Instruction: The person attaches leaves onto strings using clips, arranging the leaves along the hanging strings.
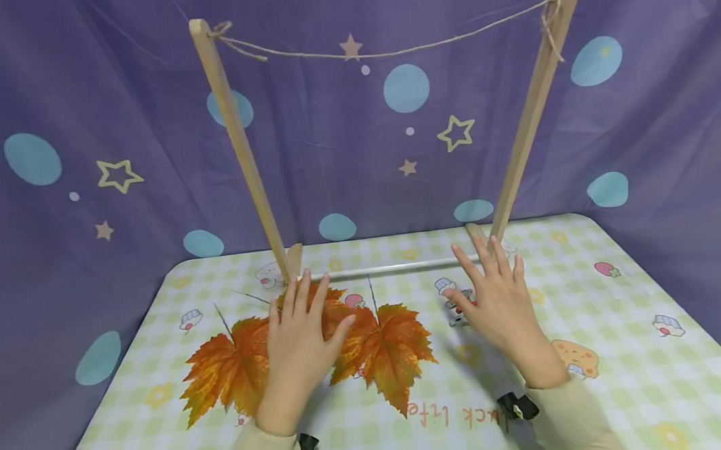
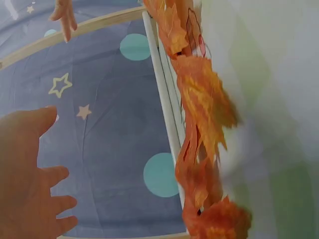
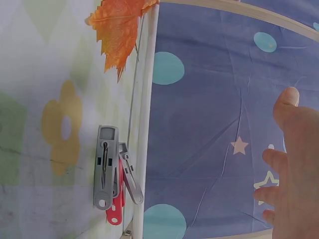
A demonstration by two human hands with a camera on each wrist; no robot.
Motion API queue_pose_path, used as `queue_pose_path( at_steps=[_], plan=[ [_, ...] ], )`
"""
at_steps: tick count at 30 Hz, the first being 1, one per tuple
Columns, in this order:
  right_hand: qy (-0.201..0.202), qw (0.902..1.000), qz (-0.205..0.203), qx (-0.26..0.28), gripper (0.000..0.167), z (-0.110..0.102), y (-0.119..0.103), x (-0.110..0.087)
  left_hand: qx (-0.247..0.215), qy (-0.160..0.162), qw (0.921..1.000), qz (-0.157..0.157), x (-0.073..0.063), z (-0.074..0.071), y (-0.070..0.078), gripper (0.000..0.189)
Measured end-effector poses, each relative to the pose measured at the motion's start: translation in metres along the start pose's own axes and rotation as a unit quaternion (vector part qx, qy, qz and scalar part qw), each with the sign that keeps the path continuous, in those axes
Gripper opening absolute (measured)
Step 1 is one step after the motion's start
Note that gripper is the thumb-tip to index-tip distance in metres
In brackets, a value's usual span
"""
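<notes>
Both hands hover over the table, fingers spread and holding nothing. Orange artificial maple leaves with thin dark stems lie on the cloth; my left hand is above them and partly hides them. The left wrist view shows the row of leaves edge-on, apart from the fingers. My right hand is over a small pile of clothespins, mostly covered in the head view. From the right wrist, grey clothespins and a red clothespin show beside the leaf tip.
Behind the leaves stands a wooden frame with a left post, a right post and a white bottom rod. Twine sags between the post tops. A checked tablecloth covers the table; a purple patterned curtain hangs behind.
</notes>
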State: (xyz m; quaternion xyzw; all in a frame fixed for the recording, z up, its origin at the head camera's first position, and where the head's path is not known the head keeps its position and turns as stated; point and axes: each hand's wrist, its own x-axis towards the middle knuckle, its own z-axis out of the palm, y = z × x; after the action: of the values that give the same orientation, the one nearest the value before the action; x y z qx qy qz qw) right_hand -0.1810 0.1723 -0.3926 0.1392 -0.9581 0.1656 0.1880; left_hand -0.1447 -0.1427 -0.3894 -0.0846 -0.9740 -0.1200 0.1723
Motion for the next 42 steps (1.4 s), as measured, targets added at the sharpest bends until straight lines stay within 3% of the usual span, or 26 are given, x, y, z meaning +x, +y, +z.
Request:
queue_pose_path(
  at_steps=[9,15,20,27,32,35,38,42],
  plan=[
    [-0.002,1.0000,-0.005,0.002,0.072,-0.003,-0.002,0.002,-0.034,-0.003,0.9994,-0.008,0.018,0.020,0.009,0.077],
    [-0.011,0.9999,-0.005,0.004,0.073,-0.001,-0.003,0.001,-0.081,-0.020,0.9964,-0.014,0.034,0.034,0.021,0.077],
    [-0.015,0.9998,-0.006,0.013,0.073,0.001,-0.001,0.001,-0.136,-0.012,0.9902,-0.027,0.045,0.047,0.028,0.077],
    [-0.015,0.9994,-0.009,0.031,0.071,0.003,-0.004,-0.002,-0.171,-0.039,0.9829,-0.058,0.049,0.059,0.034,0.070],
    [-0.033,0.9984,0.002,0.047,0.070,0.008,-0.011,-0.007,-0.182,-0.061,0.9789,-0.071,0.044,0.070,0.028,0.071],
    [-0.043,0.9978,0.008,0.050,0.070,0.008,-0.014,-0.009,-0.212,-0.081,0.9701,-0.087,0.043,0.075,0.026,0.071],
    [-0.042,0.9978,0.011,0.050,0.070,0.004,-0.015,-0.008,-0.257,-0.110,0.9544,-0.105,0.044,0.078,0.028,0.070],
    [-0.032,0.9985,0.002,0.044,0.069,0.002,-0.013,-0.005,-0.297,-0.119,0.9392,-0.125,0.049,0.081,0.034,0.069]
  ],
)
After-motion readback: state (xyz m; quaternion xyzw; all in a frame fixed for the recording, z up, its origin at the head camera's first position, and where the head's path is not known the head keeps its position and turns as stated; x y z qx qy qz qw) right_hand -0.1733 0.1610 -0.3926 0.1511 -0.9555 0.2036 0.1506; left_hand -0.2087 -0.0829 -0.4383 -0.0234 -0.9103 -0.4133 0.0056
